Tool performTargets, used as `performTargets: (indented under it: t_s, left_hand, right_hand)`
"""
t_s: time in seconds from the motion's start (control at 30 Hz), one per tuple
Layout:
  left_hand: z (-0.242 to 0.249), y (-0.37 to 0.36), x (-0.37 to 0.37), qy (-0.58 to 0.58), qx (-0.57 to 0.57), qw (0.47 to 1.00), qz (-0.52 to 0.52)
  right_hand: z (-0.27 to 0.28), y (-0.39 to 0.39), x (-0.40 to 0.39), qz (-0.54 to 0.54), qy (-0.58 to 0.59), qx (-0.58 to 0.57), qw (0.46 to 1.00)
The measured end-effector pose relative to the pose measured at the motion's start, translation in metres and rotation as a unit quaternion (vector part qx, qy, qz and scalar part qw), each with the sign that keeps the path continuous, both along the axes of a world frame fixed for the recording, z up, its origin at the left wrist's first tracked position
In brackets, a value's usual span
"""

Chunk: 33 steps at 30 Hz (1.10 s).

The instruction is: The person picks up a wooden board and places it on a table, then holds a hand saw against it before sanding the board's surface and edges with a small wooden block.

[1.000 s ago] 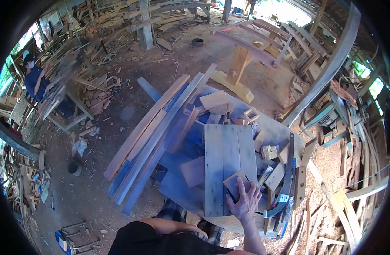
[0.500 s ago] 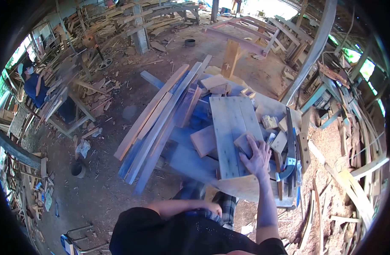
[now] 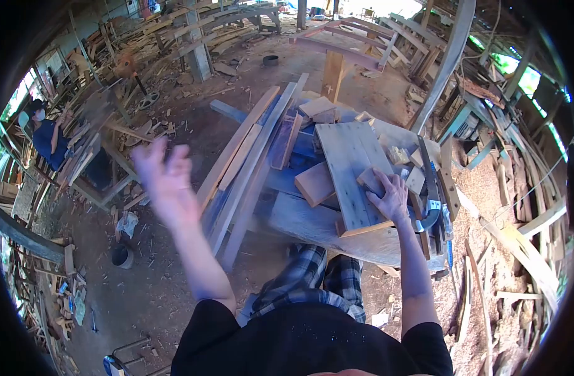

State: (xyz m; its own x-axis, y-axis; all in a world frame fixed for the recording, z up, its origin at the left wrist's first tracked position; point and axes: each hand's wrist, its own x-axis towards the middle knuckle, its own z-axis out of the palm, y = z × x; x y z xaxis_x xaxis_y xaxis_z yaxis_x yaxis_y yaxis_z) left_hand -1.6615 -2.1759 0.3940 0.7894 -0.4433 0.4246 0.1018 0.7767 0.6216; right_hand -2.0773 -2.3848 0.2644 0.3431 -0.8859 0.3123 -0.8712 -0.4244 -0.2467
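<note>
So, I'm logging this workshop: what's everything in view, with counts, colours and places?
Panel: one, grey, on worktable
Small block: one, brown, on panel
Thick block: one, brown, left of panel
Long boards: several, brown and grey, further left
Saw: one, dark, right of panel
Worktable: one, greyish, centre
Tubs: two, dark, floor left and back
Plastic bags: at least two, pale, floor left
Wood scraps: many, brown, scattered
Co-worker: one, dark-blue top, far left
Left hand: one, bare, raised
Right hand: one, bare, on small block

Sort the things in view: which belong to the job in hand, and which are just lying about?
Seemingly in the job:
- right hand, on the small block
- panel beneath it

Apparently just lying about:
- saw
- long boards
- bucket
- plastic bag
</note>
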Motion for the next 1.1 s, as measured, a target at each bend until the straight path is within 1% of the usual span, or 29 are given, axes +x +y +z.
performTargets:
  t_s: [0.03, 0.07, 0.1, 0.17, 0.27, 0.4, 0.5, 0.6, 0.83, 0.93, 1.0, 1.03, 1.07, 1.1]
  left_hand:
    - [-0.006, 0.018, 0.031, 0.008, -0.090, 0.996, 0.025]
    - [-0.003, 0.032, 0.043, 0.018, -0.123, 0.986, 0.109]
    - [-0.009, 0.045, 0.059, 0.006, -0.156, 0.978, 0.139]
    - [-0.008, 0.061, 0.068, 0.014, -0.178, 0.969, 0.172]
    - [-0.006, 0.064, 0.064, 0.013, -0.180, 0.962, 0.202]
    - [0.004, 0.044, 0.039, 0.003, -0.161, 0.957, 0.241]
    - [0.002, 0.029, 0.028, -0.007, -0.152, 0.962, 0.229]
    - [0.001, 0.011, 0.019, 0.038, -0.130, 0.969, 0.206]
    - [0.011, -0.007, 0.000, 0.014, -0.111, 0.971, 0.209]
    - [0.014, -0.023, -0.025, 0.008, -0.028, 0.979, 0.202]
    - [-0.002, -0.040, -0.044, 0.000, 0.024, 0.992, 0.128]
    - [-0.012, -0.051, -0.056, 0.006, 0.083, 0.992, 0.091]
    - [-0.035, -0.064, -0.062, -0.013, 0.117, 0.992, 0.043]
    - [-0.039, -0.072, -0.082, -0.014, 0.179, 0.984, 0.000]
  right_hand:
    - [0.000, 0.000, 0.000, -0.004, 0.004, 0.003, 1.000]
    - [0.001, -0.001, 0.000, -0.004, 0.004, 0.000, 1.000]
    - [0.001, -0.001, 0.000, -0.005, 0.003, 0.009, 1.000]
    - [0.000, 0.000, 0.000, -0.002, 0.005, 0.020, 1.000]
    - [-0.002, 0.000, 0.001, -0.005, 0.012, 0.016, 1.000]
    - [-0.001, -0.002, -0.002, -0.003, 0.008, 0.012, 1.000]
    - [0.002, -0.001, 0.001, 0.005, -0.005, 0.020, 1.000]
    - [0.001, -0.002, 0.000, 0.003, 0.013, 0.019, 1.000]
    - [0.010, 0.005, 0.003, 0.010, 0.027, 0.010, 1.000]
    - [0.007, 0.004, 0.001, 0.009, 0.002, 0.013, 1.000]
    - [0.000, 0.001, -0.002, 0.013, -0.020, -0.006, 1.000]
    - [-0.003, 0.000, -0.004, 0.014, -0.039, -0.019, 0.999]
    - [-0.002, 0.002, -0.003, 0.015, -0.050, -0.040, 0.998]
    - [-0.003, 0.002, -0.003, 0.022, -0.050, -0.041, 0.998]
